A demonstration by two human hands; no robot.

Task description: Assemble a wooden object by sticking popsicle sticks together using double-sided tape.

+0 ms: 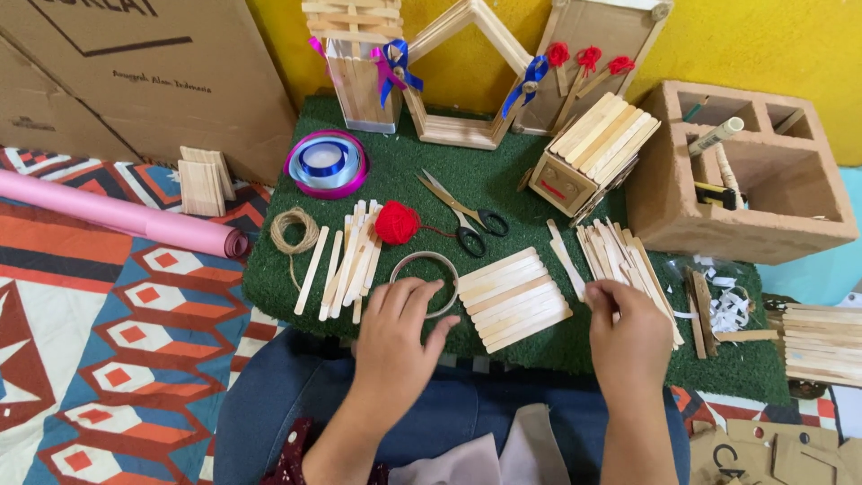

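The flat panel of craft sticks (514, 299), laid side by side into a slanted raft, lies on the green turf-covered surface (503, 189) between the two hands, touching neither. The left hand (401, 323) rests palm down with fingers spread and loose, its fingertips on a clear tape ring (424, 284) just left of the panel, seemingly to keep the ring from sliding; it grips nothing. The right hand (628, 332) reaches into the loose pile of sticks (620, 260) to the panel's right, fingers curled among them; whether it has pinched one cannot be told from above.

Another heap of sticks (350, 260) lies left of the ring, with a coil of twine (294, 231) beside it. A ball of red yarn (396, 222) and scissors (462, 216) sit just behind the ring, within easy reach. Farther back are a spool of blue ribbon (325, 162), a stick-built box (588, 153), a house-shaped frame (467, 76) and a ribboned holder (359, 67). A brown compartment block (745, 171) stands at the right, a pink paper roll (117, 211) at the left on the patterned mat
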